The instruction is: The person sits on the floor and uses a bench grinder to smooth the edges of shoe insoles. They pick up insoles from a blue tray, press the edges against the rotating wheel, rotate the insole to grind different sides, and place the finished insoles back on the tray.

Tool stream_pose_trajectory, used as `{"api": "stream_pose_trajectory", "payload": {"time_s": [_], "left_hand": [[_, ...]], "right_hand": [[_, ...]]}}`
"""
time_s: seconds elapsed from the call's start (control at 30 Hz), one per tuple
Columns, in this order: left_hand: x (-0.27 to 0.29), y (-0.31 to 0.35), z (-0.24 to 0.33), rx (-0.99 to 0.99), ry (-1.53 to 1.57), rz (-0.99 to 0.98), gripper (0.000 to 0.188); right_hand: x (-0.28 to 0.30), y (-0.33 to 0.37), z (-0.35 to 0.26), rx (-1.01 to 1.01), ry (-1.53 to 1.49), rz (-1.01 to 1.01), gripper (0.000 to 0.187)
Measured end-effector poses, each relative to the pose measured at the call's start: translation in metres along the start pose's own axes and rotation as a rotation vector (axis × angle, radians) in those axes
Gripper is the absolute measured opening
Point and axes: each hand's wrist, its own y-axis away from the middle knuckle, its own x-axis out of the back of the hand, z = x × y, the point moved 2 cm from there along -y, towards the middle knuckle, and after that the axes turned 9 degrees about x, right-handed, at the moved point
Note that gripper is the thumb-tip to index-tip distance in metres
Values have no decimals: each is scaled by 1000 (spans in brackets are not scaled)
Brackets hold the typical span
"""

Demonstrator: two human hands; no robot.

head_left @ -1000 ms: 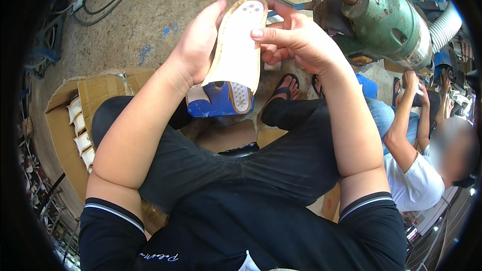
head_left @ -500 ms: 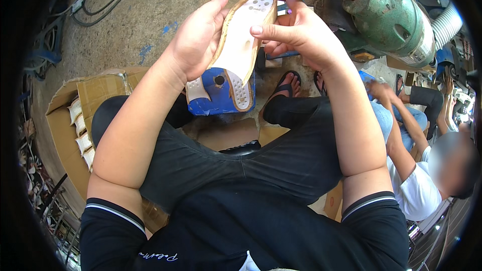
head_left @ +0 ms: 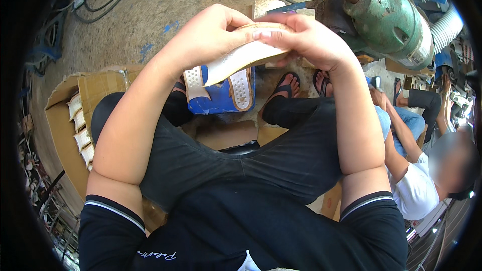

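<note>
Head view: my left hand (head_left: 213,37) and right hand (head_left: 319,42) both grip the white sole (head_left: 235,58) between them.
I'd press evenly along its curve; below my hands, a blue box (head_left: 217,102) carries perforated white pieces (head_left: 242,90).

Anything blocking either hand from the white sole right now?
Nothing visible: the left hand and the right hand both hold the white sole directly. The blue stand, with other soles on it, shows just below in the view, partly hidden by the held sole, and doesn't come between.
</note>
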Motion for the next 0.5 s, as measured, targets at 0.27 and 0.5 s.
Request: {"api": "stream_pose_trajectory", "payload": {"time_s": [0.27, 0.5], "left_hand": [[49, -6, -15, 84, -391, 638, 74], [14, -11, -12, -93, 907, 81, 63]], "right_hand": [[4, -2, 1, -28, -314, 243, 51], [-31, 4, -3, 150, -602, 33, 55]]}}
